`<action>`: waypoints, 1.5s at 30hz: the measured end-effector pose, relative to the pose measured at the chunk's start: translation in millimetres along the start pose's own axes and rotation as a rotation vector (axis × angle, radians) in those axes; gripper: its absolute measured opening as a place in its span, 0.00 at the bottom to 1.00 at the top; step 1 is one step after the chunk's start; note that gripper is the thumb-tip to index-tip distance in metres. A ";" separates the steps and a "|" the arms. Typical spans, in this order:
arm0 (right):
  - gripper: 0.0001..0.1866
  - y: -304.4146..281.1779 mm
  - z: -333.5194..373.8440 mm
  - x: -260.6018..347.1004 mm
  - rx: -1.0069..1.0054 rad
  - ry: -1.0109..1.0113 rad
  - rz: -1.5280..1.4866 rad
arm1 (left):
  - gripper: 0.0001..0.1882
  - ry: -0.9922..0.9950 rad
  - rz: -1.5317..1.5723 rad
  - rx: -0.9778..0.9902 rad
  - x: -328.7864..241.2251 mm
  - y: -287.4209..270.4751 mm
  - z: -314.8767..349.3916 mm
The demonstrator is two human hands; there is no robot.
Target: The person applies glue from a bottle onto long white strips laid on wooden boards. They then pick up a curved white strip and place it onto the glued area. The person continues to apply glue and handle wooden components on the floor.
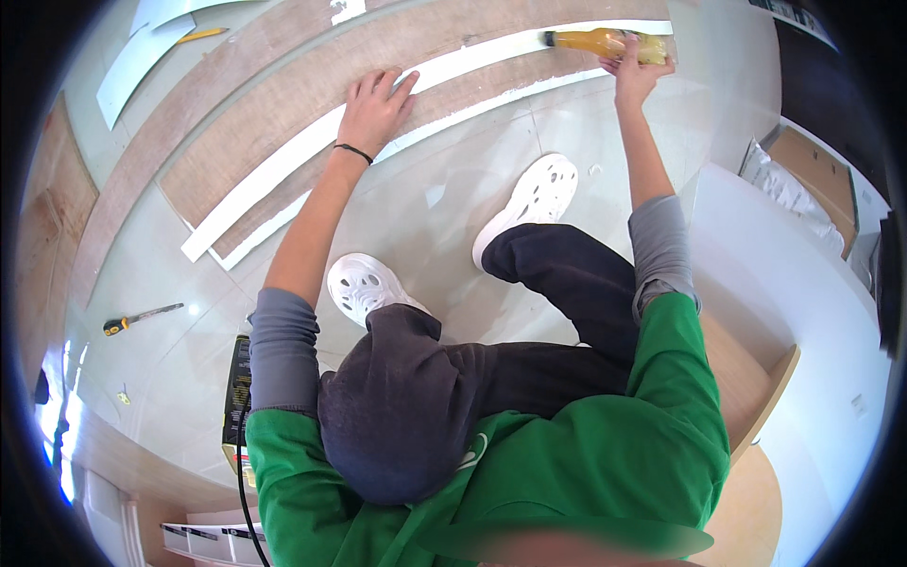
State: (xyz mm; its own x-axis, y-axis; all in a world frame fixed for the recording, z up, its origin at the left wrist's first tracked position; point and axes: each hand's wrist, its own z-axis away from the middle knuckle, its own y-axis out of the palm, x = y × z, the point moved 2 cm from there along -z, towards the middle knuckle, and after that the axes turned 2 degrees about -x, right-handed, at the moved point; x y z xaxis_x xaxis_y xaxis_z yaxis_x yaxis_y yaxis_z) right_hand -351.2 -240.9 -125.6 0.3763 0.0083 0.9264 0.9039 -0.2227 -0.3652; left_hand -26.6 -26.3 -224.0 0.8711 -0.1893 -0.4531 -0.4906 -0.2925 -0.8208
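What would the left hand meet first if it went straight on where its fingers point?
The left hand would likely meet the bare wood of the board, just beyond the white strip; further on looks free, though the hand's height is unclear.

Torso: green fabric top [605, 458], curved white mark [473, 452]
Arms: bunched grey fabric sleeves [286, 354]
Legs: loose dark navy trousers [567, 378]
Feet: white perforated clogs [529, 197]
Left wrist: thin black band [355, 152]

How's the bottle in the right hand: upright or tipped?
Tipped. The bottle lies lengthwise across the view in the right hand, its black tip pointing left. Whether anything flows out, I cannot tell.
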 end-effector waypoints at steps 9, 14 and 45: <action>0.38 71.4 80.1 38.9 0.288 -0.109 0.046 | 0.12 0.014 0.068 -0.001 8.2 -20.2 8.2; 0.34 46.7 64.5 55.8 0.090 -0.045 -0.124 | 0.12 -0.077 -0.040 -0.030 13.8 -54.6 43.9; 0.26 79.1 89.7 46.4 0.238 -0.052 -0.008 | 0.15 -0.082 -0.111 -0.097 33.7 -54.7 81.8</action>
State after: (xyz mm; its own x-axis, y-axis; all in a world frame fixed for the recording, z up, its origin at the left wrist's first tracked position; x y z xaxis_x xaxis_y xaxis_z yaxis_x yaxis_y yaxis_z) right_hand -244.0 -170.6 -119.7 0.3732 0.0604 0.9258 0.9271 0.0133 -0.3746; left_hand 31.4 60.0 -222.8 0.9172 -0.0751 -0.3912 -0.3874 -0.3973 -0.8319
